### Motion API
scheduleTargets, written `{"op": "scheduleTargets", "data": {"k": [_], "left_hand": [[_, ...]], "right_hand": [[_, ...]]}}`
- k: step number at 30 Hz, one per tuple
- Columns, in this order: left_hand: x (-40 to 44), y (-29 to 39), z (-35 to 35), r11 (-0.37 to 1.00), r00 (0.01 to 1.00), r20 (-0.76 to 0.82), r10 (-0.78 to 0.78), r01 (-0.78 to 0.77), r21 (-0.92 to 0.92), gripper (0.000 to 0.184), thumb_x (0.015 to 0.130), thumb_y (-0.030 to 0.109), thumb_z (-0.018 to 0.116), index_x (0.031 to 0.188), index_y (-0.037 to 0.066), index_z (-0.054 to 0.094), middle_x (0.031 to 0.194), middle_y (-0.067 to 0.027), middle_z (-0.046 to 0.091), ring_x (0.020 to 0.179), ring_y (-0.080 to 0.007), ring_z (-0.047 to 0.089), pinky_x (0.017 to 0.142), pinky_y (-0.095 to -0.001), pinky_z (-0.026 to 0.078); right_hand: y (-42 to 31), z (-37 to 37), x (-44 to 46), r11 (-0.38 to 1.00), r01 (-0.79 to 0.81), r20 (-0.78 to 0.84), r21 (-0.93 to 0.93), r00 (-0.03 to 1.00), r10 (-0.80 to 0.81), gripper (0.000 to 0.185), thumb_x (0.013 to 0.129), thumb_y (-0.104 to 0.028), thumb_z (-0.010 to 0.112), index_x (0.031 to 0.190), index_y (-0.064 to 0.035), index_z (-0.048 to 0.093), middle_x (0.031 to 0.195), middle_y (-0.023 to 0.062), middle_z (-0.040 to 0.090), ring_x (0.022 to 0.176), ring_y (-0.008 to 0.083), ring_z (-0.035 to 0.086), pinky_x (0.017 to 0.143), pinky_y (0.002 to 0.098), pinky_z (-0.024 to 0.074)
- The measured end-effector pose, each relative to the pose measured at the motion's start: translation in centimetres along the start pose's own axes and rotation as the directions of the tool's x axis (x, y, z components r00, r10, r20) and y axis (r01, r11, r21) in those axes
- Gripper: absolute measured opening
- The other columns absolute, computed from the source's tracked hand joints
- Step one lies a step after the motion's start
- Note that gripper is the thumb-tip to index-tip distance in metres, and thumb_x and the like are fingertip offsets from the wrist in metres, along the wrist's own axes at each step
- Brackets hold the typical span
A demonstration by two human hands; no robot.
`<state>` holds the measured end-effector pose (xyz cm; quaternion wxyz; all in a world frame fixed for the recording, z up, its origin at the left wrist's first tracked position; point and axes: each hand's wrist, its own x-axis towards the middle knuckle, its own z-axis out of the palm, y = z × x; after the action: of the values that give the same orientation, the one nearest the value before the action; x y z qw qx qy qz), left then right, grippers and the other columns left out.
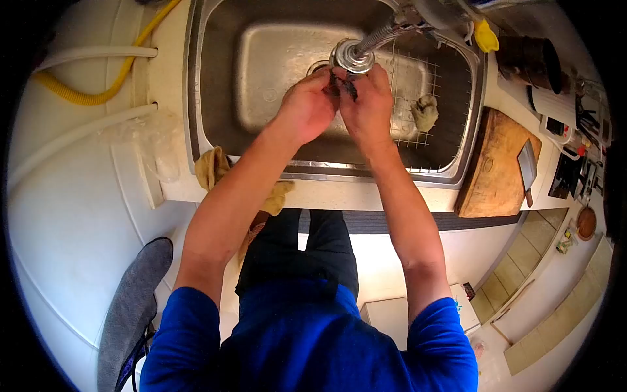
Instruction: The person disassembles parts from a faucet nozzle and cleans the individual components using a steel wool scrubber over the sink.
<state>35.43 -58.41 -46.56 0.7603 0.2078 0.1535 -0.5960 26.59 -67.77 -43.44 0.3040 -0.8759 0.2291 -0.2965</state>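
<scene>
Blue shirt (294, 333) seen nearest in the head view, with dark trousers (287, 264) beyond it and both forearms (238, 186) stretched out over a steel sink (274, 85). Small dark object (351, 90) held above the sink, just beneath the metal spray head (353, 57); its kind cannot be made out, much of it being covered by fingers. It is gripped narrowly from two sides: by the fingertips of the left hand (307, 104) and by those of the right hand (368, 104), brought close together. Handling, as judged: light, being borne by fingertips alone; probably slippery if wet; stiffness and fragility cannot be told from so little of it. Hold best taken at opposite ends, pressed gently, so that the middle is left exposed. Wire rack (416, 78) noted in the right part of the sink, with a crumpled greyish lump (424, 112) on it. Wooden board (490, 160) placed beside the sink's right rim, a cleaver (527, 166) laid across its right edge. Yellowish cloth (210, 168) draped at the near left corner.
</scene>
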Motion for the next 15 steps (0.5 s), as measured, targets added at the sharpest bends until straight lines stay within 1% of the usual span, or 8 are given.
{"op": "scheduleTargets", "data": {"k": [5,7,9,10,11,12,13,15], "left_hand": [[-0.2,-1.6,0.1,0.946,0.987,-0.021,0.162,-0.149,0.288,0.023,0.1,0.011,0.045,0.119,0.004,0.057,0.113,-0.0069,0.062,0.105,-0.0184,0.056,0.097,-0.0347,0.042],[-0.4,-1.8,-0.2,0.957,0.981,-0.04,0.19,-0.176,0.229,0.024,0.1,0.011,0.046,0.121,0.004,0.057,0.114,-0.0078,0.062,0.106,-0.0191,0.057,0.097,-0.0343,0.043],[-0.6,-1.3,-0.8,0.959,0.97,-0.067,0.235,-0.22,0.18,0.026,0.101,0.011,0.047,0.123,0.005,0.057,0.115,-0.0086,0.061,0.107,-0.0198,0.057,0.096,-0.0339,0.044],[-0.1,-1.0,-1.1,0.924,0.955,-0.09,0.283,-0.247,0.291,0.027,0.099,0.012,0.05,0.125,0.006,0.057,0.116,-0.0093,0.061,0.106,-0.0206,0.058,0.096,-0.0344,0.044],[0.5,-0.8,-1.7,0.88,0.938,-0.11,0.329,-0.262,0.396,0.028,0.098,0.012,0.053,0.126,0.006,0.057,0.116,-0.01,0.06,0.106,-0.0214,0.058,0.095,-0.035,0.045],[1.1,-0.9,-2.9,0.213,0.79,0.121,0.601,-0.304,0.929,0.028,0.097,0.015,0.057,0.121,0.002,0.058,0.124,-0.007,0.058,0.107,-0.0203,0.059,0.095,-0.0341,0.047],[0.4,-0.3,-2.4,0.21,0.784,0.117,0.61,-0.303,0.929,0.028,0.097,0.015,0.057,0.121,0.002,0.058,0.124,-0.007,0.058,0.107,-0.0203,0.059,0.095,-0.0341,0.047],[-0.8,0.8,-1.8,-0.581,0.767,0.543,0.342,-0.282,0.764,0.027,0.094,0.014,0.06,0.119,0.005,0.06,0.123,-0.0072,0.056,0.105,-0.0206,0.059,0.092,-0.0338,0.047]], "right_hand": [[-1.2,-0.5,-0.6,0.925,-0.376,0.108,-0.054,0.919,0.379,0.021,0.074,-0.004,0.07,0.095,-0.0007,0.066,0.085,0.0144,0.063,0.075,0.0307,0.061,0.07,0.0426,0.0497],[0.3,-0.4,-1.0,0.58,-0.788,0.388,0.209,0.611,0.69,0.022,0.078,-0.008,0.072,0.098,-0.0003,0.067,0.089,0.0134,0.068,0.077,0.0227,0.065,0.065,0.0379,0.0507],[1.5,-0.7,-1.3,-0.091,-0.754,0.589,0.65,0.424,0.688,0.026,0.081,-0.005,0.071,0.105,0.002,0.065,0.093,0.0108,0.069,0.076,0.0186,0.066,0.062,0.0306,0.0527],[1.9,-1.6,-1.6,-0.201,-0.715,0.613,0.669,0.379,0.693,0.023,0.082,-0.004,0.068,0.103,0.0032,0.064,0.092,0.0116,0.068,0.074,0.019,0.066,0.063,0.0295,0.0536],[2.4,-1.0,-2.3,-0.011,-0.745,0.456,0.667,0.396,0.797,0.018,0.082,-0.006,0.068,0.098,0.0014,0.065,0.091,0.0107,0.069,0.075,0.0189,0.067,0.064,0.0301,0.0532],[3.2,-0.3,-3.5,0.257,-0.791,0.337,0.554,0.496,0.8,0.017,0.081,-0.007,0.068,0.096,0.0014,0.065,0.088,0.0114,0.07,0.075,0.0196,0.067,0.065,0.0315,0.0534],[3.6,0.1,-4.5,0.499,-0.776,0.228,0.387,0.604,0.763,0.016,0.08,-0.008,0.068,0.093,0.0013,0.065,0.086,0.0121,0.07,0.075,0.0203,0.067,0.066,0.033,0.0536],[3.8,0.6,-5.5,0.749,-0.662,0.375,-0.001,0.694,0.614,0.02,0.077,-0.011,0.069,0.093,0.0009,0.065,0.083,0.0155,0.07,0.078,0.0255,0.068,0.072,0.0363,0.0536]]}}
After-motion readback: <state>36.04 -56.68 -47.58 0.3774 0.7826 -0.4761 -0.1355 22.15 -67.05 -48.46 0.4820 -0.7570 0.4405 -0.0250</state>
